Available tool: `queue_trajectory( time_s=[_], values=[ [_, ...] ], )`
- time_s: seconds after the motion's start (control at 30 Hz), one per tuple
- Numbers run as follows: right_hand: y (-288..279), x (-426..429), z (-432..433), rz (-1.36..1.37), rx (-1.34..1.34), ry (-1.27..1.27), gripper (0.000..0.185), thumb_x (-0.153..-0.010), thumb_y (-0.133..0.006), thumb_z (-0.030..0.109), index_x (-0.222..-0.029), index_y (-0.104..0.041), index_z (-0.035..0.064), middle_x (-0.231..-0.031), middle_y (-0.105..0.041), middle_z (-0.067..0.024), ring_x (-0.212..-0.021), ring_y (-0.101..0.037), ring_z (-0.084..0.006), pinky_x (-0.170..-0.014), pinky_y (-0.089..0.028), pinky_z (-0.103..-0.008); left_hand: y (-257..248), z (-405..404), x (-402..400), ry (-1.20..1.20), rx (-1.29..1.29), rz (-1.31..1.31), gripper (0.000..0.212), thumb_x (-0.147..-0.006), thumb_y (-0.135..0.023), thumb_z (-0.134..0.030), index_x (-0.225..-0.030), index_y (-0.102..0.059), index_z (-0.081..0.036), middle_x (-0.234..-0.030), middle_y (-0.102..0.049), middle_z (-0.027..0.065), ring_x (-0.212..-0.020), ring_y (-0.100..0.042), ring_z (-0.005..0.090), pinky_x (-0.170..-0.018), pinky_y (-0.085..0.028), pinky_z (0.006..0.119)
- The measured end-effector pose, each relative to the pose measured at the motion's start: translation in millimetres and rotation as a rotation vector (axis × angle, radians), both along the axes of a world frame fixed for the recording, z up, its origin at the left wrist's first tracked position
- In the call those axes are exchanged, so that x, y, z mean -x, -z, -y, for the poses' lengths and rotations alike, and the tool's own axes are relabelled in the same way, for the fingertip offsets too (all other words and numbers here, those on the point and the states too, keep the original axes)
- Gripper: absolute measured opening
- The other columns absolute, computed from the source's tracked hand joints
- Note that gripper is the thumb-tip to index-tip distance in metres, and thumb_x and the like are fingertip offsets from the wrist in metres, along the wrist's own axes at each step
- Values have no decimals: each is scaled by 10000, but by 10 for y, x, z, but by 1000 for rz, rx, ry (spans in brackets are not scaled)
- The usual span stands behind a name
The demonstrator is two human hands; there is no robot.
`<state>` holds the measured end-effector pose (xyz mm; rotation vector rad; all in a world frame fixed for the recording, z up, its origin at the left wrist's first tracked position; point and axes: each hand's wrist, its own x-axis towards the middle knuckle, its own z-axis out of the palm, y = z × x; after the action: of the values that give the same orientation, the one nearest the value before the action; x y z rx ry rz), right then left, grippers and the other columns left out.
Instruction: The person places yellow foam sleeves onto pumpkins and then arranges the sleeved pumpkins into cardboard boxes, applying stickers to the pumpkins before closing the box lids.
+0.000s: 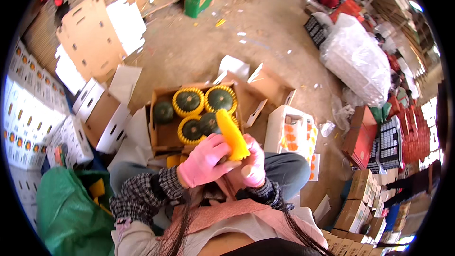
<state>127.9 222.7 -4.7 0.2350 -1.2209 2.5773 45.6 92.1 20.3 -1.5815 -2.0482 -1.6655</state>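
Note:
A yellow foam net sleeve (231, 136), pressed flat, is raised over my lap between both hands. My left hand (208, 160), in a pink glove, has its fingers around the lower left side of it. From the right, my right hand (255, 163), also gloved in pink, pinches its lower edge. Beyond them an open cardboard box (155, 138) contains several dark green squashes. Yellow foam nets surround some, such as the squash at the far right (220, 98). One bare squash (164, 112) lies in the left corner; another (209, 123) rests near the middle, partly hidden by the sleeve.
Right of my knee stands a white box (275, 128) with orange sticker sheets. A green sack (71, 206) with yellow sleeves lies at my left. Open cartons (106, 113) and stacked white boxes (32, 113) line the left. Plastic-wrapped goods (359, 60) and a person (412, 185) are at right.

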Motion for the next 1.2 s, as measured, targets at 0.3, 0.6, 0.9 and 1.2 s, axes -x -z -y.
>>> queue_trajectory(
  time_s=[0.3,0.6,0.9,1.2],
  values=[
    [62,236,-135,123,-436,477,410,-793,-664,-56,-1120,-456,77,-959,-540,-57,-861,-549,-134,-749,-479,-266,-91,71,170,44,-107,-132,257,-659,-685,38,-724,-452,-46,-874,-547,125,-760,-554,297,-656,-468,359],
    [270,306,-493,232,-355,33,212,-657,-560,-101,-835,-647,-27,-895,-670,-99,-841,-629,-238,-782,-493,-308,132,226,304,298,-355,1404,166,-879,-577,-65,-1019,-583,22,-949,-640,49,-828,-613,127,-783,-481,271],
    [337,118,-269,179,53,-113,303,-819,-614,-27,-1120,-623,2,-1032,-672,-61,-953,-630,-166,-879,-480,-291,269,133,219,177,46,743,279,-851,-648,-37,-1116,-586,25,-990,-652,42,-879,-620,156,-809,-491,270],
    [152,215,-189,142,-3,-155,426,-792,-697,42,-1194,-556,39,-1117,-608,-20,-1021,-573,-132,-909,-456,-275,337,76,249,-257,-92,300,212,-774,-677,-1,-959,-575,2,-831,-608,116,-764,-617,240,-713,-488,309]
  ],
)
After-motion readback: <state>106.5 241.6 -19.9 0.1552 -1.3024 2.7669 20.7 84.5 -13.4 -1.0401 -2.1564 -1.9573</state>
